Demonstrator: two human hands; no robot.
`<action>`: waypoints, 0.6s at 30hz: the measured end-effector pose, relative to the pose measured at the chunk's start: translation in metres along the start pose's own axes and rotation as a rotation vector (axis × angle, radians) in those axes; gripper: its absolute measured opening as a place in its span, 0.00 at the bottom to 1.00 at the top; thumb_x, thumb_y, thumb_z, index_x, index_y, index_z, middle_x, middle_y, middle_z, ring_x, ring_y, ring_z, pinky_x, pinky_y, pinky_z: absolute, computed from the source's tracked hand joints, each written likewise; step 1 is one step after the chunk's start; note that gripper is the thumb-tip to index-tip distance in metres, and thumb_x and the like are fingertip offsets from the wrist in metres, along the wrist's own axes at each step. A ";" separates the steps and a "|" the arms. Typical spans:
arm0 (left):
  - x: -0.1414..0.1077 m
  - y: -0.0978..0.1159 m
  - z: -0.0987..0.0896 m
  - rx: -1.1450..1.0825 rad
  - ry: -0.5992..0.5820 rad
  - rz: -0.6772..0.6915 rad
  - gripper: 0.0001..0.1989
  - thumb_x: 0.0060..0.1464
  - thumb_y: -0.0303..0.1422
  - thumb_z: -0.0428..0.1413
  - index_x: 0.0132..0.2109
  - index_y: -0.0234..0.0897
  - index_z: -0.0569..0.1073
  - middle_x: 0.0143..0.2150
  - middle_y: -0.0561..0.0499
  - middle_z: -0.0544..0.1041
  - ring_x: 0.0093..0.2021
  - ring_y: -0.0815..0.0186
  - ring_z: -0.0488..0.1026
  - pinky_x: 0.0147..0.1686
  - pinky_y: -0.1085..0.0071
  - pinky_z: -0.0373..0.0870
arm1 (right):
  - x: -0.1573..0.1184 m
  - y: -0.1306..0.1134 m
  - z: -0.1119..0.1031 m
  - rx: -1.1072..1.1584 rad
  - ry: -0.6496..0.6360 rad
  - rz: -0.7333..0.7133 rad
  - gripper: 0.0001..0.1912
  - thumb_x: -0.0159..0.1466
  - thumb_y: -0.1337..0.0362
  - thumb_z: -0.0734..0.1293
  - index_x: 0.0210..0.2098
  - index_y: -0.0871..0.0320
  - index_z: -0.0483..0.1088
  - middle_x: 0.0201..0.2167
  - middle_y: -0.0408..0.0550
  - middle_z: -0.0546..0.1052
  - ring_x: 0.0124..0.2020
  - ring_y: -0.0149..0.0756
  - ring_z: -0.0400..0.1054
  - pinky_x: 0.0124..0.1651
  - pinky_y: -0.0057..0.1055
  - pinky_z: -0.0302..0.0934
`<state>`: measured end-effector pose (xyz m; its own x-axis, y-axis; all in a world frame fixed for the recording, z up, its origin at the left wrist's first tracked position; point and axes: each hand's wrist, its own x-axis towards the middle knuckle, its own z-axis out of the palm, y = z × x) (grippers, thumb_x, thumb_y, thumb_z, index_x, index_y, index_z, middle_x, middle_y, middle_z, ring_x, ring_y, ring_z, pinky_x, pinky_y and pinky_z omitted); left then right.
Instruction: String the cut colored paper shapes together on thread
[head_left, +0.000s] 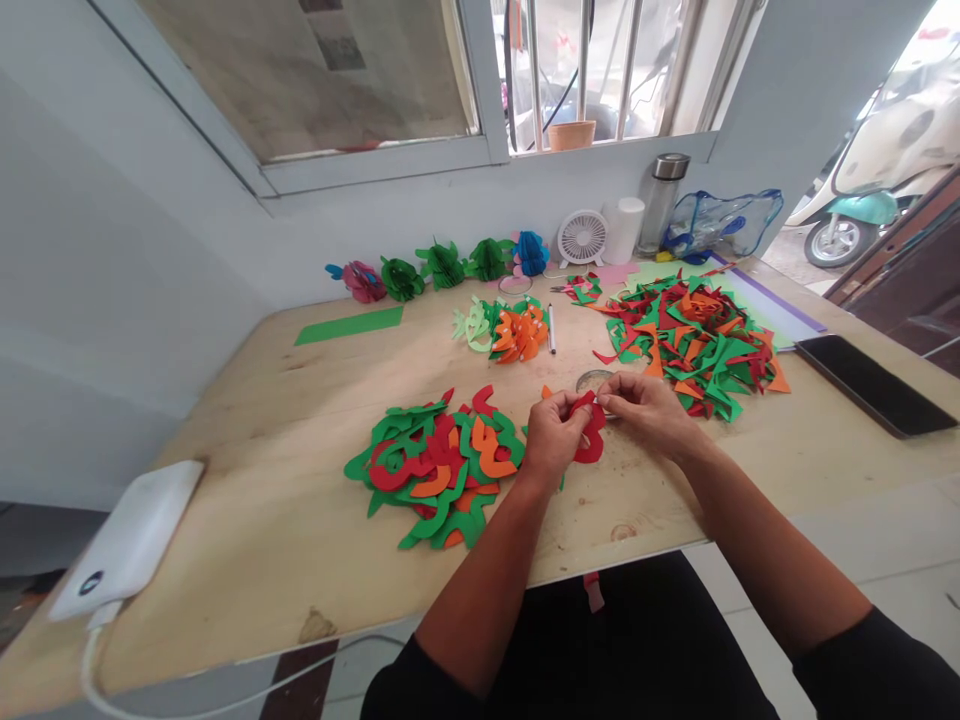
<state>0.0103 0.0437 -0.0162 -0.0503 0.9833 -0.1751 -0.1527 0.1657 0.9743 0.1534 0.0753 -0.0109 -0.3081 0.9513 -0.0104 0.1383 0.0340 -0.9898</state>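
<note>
A curved red paper cut-out (pixel 592 442) is held over the table, just in front of me. My left hand (pixel 553 432) pinches it from the left side, fingers closed. At its upper right edge, the fingertips of my right hand (pixel 651 408) are pressed together; the exact grip is partly hidden. Behind my fingers lies a clear ring, like a roll of tape (pixel 589 380), partly covered by the right hand. Beside my left hand is a heap of green, red and orange curved paper pieces (pixel 439 465).
Paper scraps (pixel 697 340) are piled at the right, near a dark phone (pixel 874 385). Paper flowers (pixel 442 265) line the wall. An orange flower (pixel 520 333) and a pen (pixel 552 330) lie mid-table. A white power bank (pixel 135 540) sits at the left edge.
</note>
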 end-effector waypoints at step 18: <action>-0.001 -0.002 0.001 0.045 -0.021 0.021 0.07 0.45 0.34 0.58 0.29 0.34 0.71 0.20 0.57 0.71 0.14 0.75 0.64 0.15 0.79 0.63 | -0.003 -0.010 0.005 -0.081 0.066 0.004 0.09 0.52 0.60 0.67 0.23 0.60 0.67 0.19 0.41 0.68 0.21 0.27 0.59 0.24 0.26 0.54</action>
<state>0.0115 0.0425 -0.0181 -0.0325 0.9878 -0.1520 -0.1076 0.1478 0.9831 0.1479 0.0705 -0.0016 -0.2455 0.9694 -0.0021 0.2162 0.0526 -0.9749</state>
